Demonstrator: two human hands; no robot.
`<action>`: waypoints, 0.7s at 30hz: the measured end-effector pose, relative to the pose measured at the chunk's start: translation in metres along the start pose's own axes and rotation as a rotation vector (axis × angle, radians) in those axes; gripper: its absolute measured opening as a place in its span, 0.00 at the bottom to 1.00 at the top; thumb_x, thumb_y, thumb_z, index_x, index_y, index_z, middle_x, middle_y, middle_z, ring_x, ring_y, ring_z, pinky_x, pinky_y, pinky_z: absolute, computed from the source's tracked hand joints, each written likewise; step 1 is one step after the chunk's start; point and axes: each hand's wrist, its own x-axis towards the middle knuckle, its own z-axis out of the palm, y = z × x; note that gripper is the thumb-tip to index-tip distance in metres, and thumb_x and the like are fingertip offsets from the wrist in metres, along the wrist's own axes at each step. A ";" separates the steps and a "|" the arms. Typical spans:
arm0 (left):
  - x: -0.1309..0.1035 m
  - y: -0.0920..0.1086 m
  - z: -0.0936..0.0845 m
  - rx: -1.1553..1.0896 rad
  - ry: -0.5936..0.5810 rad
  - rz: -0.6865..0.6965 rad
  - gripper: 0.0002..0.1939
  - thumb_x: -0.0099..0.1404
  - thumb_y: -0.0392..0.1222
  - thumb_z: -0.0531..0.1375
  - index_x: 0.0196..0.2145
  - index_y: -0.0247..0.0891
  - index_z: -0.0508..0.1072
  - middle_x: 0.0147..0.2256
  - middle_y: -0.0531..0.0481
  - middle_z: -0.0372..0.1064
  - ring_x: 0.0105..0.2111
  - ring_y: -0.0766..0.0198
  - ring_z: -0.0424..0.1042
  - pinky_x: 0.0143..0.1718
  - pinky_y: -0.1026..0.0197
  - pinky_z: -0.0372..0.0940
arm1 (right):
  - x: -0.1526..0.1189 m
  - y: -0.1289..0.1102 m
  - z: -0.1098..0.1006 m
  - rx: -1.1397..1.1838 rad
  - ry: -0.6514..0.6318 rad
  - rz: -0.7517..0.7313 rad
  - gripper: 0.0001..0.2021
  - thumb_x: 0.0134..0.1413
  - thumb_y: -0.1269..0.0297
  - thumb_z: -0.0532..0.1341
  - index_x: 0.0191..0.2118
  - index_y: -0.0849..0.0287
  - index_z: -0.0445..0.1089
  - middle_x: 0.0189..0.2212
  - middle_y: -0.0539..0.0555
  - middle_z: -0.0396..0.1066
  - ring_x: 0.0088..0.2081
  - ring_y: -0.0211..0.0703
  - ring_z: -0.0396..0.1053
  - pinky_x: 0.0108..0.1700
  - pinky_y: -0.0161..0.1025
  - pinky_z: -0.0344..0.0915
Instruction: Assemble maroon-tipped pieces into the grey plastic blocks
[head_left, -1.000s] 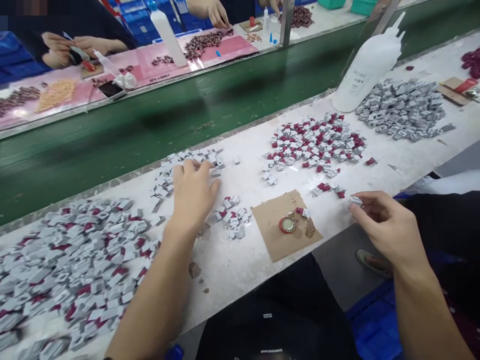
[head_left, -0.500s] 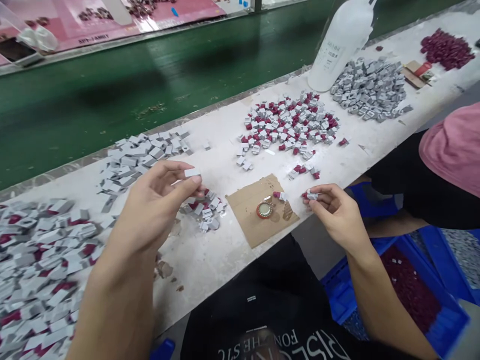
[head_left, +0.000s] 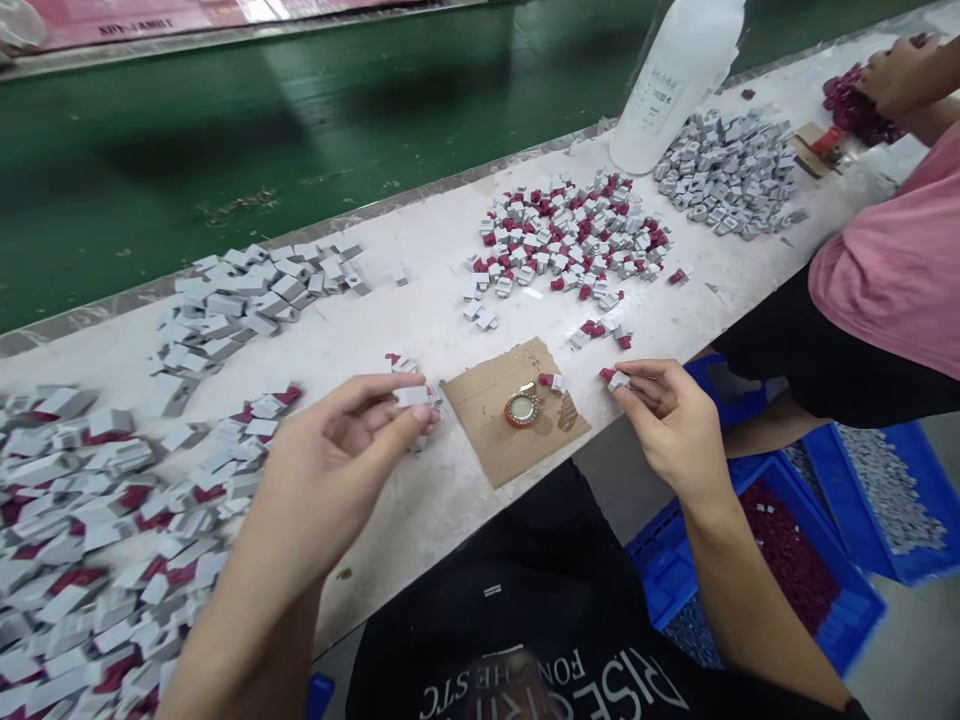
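A light grey block (head_left: pixel 411 396) is pinched between the thumb and fingers of my left hand (head_left: pixel 352 450), left of a piece of cardboard (head_left: pixel 495 450). My right hand (head_left: pixel 671 420) pinches a small grey and dark red piece (head_left: pixel 615 378) just right of the cardboard. On the cardboard sit a round bottle cap (head_left: pixel 521 409) with a shiny rim and a small red and grey piece (head_left: pixel 553 382). A few similar pieces (head_left: pixel 403 364) lie behind my left fingers, partly hidden by them.
Grey blocks (head_left: pixel 255 290) lie at the back left, mixed pieces (head_left: pixel 577 235) at the back centre. A white bottle (head_left: pixel 660 95) stands beside grey parts (head_left: pixel 727 170). A person in a pink shirt (head_left: pixel 892 290) is at the right, near blue crates (head_left: pixel 862 620).
My left hand has moved right and down with its block, closer to the cardboard. The other person's hands have come into view at the dark red pile. The view has shifted slightly.
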 end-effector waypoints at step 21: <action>-0.023 -0.030 0.049 -0.115 -0.101 0.073 0.06 0.78 0.40 0.68 0.49 0.39 0.80 0.43 0.47 0.83 0.37 0.63 0.81 0.41 0.60 0.79 | -0.025 -0.060 0.034 -0.034 -0.267 -0.359 0.12 0.72 0.76 0.69 0.48 0.50 0.87 0.47 0.53 0.87 0.50 0.47 0.87 0.56 0.45 0.84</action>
